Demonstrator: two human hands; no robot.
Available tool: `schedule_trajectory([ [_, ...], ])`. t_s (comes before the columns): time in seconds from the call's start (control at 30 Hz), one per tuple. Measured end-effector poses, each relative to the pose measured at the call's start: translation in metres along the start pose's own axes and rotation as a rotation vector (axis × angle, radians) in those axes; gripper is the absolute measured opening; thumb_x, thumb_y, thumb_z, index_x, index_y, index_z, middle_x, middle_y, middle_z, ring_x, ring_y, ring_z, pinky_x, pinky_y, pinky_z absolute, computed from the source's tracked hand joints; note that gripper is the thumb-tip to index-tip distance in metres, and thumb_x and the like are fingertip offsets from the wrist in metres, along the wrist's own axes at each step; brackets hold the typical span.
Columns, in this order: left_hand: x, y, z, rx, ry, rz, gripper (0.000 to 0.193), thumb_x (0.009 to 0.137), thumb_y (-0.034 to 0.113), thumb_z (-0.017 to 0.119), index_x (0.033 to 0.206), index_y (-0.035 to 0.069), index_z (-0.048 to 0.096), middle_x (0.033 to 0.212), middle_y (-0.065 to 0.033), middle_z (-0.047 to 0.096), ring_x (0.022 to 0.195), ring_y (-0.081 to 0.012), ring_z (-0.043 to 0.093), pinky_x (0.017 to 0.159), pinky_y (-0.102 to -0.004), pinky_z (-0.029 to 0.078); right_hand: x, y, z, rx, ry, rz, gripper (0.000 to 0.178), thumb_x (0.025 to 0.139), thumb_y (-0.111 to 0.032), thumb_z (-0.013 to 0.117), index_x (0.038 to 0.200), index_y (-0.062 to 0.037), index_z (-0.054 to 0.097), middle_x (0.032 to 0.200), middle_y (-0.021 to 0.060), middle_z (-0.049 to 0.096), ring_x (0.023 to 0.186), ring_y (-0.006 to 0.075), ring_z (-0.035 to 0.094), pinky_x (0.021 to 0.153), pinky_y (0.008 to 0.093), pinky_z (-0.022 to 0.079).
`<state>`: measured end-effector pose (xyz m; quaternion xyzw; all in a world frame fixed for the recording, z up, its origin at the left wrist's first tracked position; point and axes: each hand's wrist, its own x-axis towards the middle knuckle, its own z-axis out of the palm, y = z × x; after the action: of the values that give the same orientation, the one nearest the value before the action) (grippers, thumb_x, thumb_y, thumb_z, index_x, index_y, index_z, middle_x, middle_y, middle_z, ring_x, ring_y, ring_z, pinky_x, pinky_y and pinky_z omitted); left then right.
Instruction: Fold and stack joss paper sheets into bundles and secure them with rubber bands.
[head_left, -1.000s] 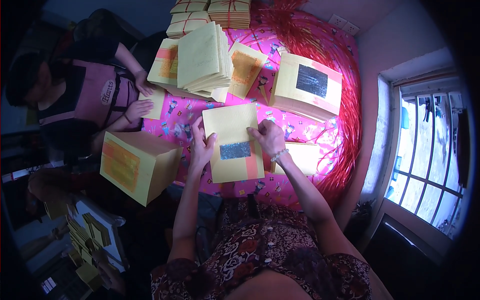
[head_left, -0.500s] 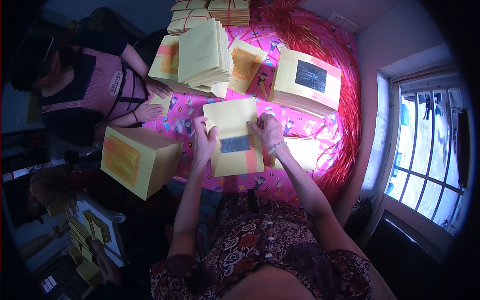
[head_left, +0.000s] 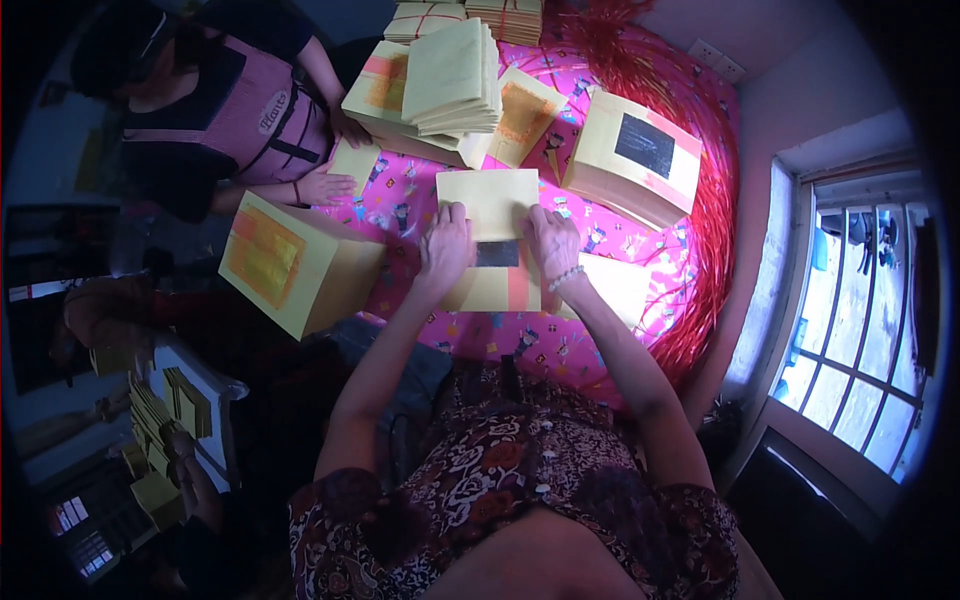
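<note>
A sheet of pale yellow paper (head_left: pixel 490 200) lies before me on the pink patterned table cover, creased across its middle. Below the crease it bears a dark rectangular patch (head_left: pixel 497 254) and a reddish band. My left hand (head_left: pixel 447 245) is closed at the sheet's left edge, fingers curled over the crease and the patch's left end. On the opposite edge, my right hand (head_left: pixel 553 243), with a beaded bracelet at the wrist, grips the paper at the same height. Its fingertips are partly hidden. More yellow paper (head_left: pixel 610 287) lies just right of my right wrist.
Thick stacks of yellow paper stand at left (head_left: pixel 310 265), back right (head_left: pixel 630 160) and far centre (head_left: pixel 450 80). Red plastic strands (head_left: pixel 715 220) run down the table's right side. At left, a co-worker's hand (head_left: pixel 325 185) rests by a small yellow sheet. A barred window (head_left: pixel 865 300) is at right.
My hands have turned inward and slid further over the sheet's edges near the crease. My left hand now covers part of the dark patch. The whole view has shifted slightly.
</note>
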<state>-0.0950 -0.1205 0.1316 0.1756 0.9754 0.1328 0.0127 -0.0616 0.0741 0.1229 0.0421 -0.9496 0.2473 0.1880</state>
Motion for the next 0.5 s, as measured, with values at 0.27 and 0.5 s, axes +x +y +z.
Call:
schedule_trajectory([
  [0.27, -0.004, 0.016, -0.008, -0.044, 0.045, -0.07, 0.048, 0.08, 0.038, 0.067, 0.099, 0.001, 0.045, 0.096, -0.0196, 0.051, 0.091, -0.0348, 0.057, 0.074, -0.0432, 0.05, 0.015, -0.014, -0.018, 0.009, -0.329, -0.039, 0.024, 0.08, -0.029, 0.065, 0.085, -0.0088, 0.054, 0.081, 0.0103, 0.062, 0.08, 0.0289, 0.06, 0.069, 0.0387, 0.049],
  [0.5, -0.011, 0.021, 0.002, -0.068, 0.143, -0.127, 0.051, 0.077, 0.04, 0.069, 0.101, 0.002, 0.046, 0.099, -0.0202, 0.05, 0.094, -0.0363, 0.054, 0.079, -0.0435, 0.047, -0.002, -0.009, -0.003, 0.105, -0.215, -0.06, 0.016, 0.079, -0.022, 0.065, 0.082, -0.009, 0.055, 0.08, 0.0087, 0.059, 0.08, 0.0272, 0.059, 0.069, 0.0377, 0.05],
])
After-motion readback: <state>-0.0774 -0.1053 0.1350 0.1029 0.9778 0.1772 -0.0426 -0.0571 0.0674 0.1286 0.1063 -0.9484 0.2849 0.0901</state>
